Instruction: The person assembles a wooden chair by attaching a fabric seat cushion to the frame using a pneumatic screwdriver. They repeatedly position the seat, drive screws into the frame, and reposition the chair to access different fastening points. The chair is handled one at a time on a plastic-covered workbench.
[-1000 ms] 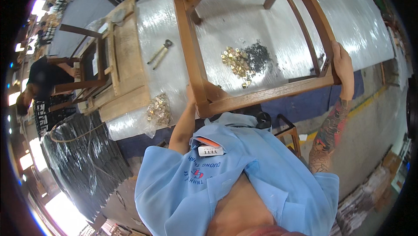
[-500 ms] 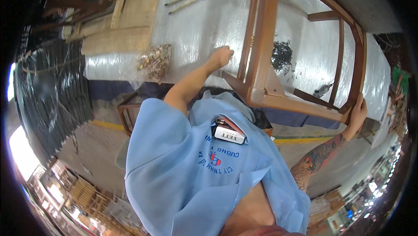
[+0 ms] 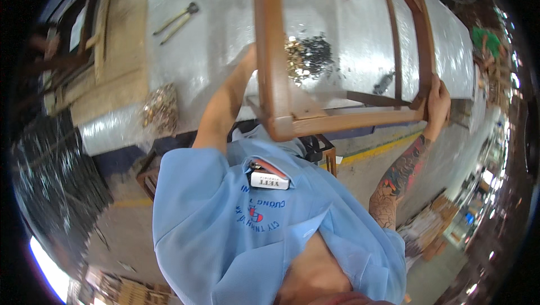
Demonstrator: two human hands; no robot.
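Note:
A brown wooden frame with legs and rails, like a chair or stool frame [image 3: 360, 123], is tilted over the table in front of me. My right hand [image 3: 439, 102] is closed round its near right corner. My left hand [image 3: 249, 57] reaches to the left side of the frame; its fingers are hidden behind the upright wooden leg. Through the frame's opening show a pile of small brass-coloured pieces [image 3: 295, 60] and, touching it, a heap of small black pieces [image 3: 318, 55]. A blurred dark tool [image 3: 384, 83] lies farther right, inside the frame's outline.
The table [image 3: 219, 18] is covered in shiny plastic film. Pincers with pale handles [image 3: 177, 22] lie on it at left. A clear bag of small metal bits [image 3: 160, 108] sits by the near edge. Wooden boards [image 3: 126, 41] lie far left. A person in green [image 3: 486, 41] is at right.
My left hand, a closed fist before, has moved right, behind the leg. The brass-coloured pile has come into sight beside the black heap. The whole view has swung, shifting things leftward.

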